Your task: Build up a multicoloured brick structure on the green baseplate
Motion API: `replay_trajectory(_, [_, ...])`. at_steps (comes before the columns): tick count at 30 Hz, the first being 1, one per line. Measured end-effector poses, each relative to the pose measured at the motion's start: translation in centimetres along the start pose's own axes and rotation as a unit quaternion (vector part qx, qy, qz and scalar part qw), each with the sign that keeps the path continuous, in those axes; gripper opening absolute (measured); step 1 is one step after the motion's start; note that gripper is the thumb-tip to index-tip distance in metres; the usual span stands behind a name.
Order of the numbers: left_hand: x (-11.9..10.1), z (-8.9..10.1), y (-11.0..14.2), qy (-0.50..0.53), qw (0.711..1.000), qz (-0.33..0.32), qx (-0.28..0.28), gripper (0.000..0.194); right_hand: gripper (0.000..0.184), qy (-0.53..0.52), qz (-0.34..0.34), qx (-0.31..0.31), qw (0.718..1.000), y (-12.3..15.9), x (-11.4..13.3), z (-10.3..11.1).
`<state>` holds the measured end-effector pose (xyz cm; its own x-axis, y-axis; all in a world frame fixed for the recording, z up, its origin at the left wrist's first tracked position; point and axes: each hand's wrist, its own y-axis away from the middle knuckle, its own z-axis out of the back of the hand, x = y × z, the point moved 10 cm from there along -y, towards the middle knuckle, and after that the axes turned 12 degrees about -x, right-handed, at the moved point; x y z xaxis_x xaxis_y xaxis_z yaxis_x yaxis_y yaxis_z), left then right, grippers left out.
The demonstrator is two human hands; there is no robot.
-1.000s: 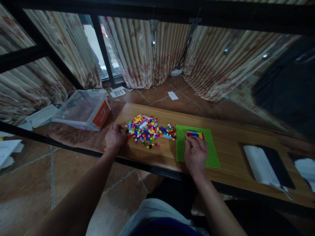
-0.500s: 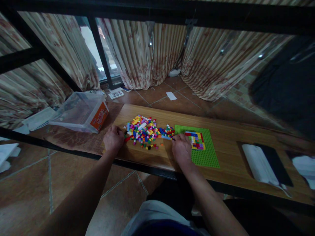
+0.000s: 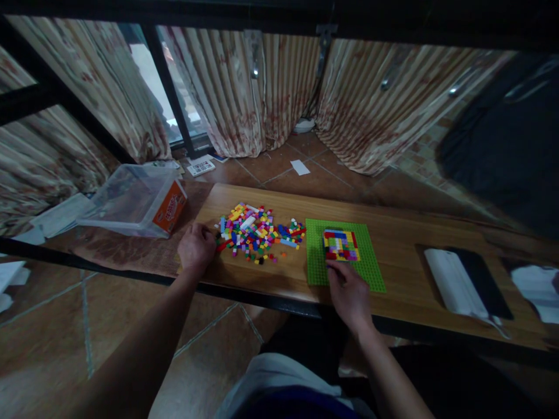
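My right hand [image 3: 350,292] is closed in a pinch at the near left corner of a block of toy bricks [image 3: 343,245]. A small dark brick shows at its fingertips, partly hidden. The multicoloured block, with red, blue, yellow and purple pieces, sits on a green studded baseplate [image 3: 372,265]. My left hand [image 3: 196,249] rests on the table at the left edge of a loose pile of toy bricks [image 3: 251,228]. Its fingers are curled, and whatever they may hold is hidden.
A clear plastic bin [image 3: 131,201] with an orange label stands left of the wooden table [image 3: 271,279]. A white pouch [image 3: 452,282] and a dark flat object [image 3: 484,285] lie on the right. Smaller bricks are strewn between pile and baseplate.
My right hand went left from the brick block to the pile's right end, then came back to the block's near left corner with a small dark brick. My left hand stayed by the pile.
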<state>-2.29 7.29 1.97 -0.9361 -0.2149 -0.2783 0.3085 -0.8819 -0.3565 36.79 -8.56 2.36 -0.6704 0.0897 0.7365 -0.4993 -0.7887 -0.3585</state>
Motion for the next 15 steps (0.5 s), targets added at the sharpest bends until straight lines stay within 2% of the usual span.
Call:
replay_trajectory(3, [0.0,0.0,0.0,0.000,1.000,-0.001,-0.002,0.021,0.030,0.009,-0.014,-0.031,0.999,-0.5,-1.9,2.3])
replay_trajectory(6, [0.1,0.0,-0.1,-0.002,1.000,-0.006,-0.008,0.021,0.031,0.029,-0.004,-0.052,0.998,-1.3,-2.4,3.4])
replay_trajectory(15, [0.1,-0.1,-0.1,-0.003,1.000,-0.004,-0.003,0.020,0.030,0.121,0.074,-0.066,0.988,-3.0,-1.0,2.6])
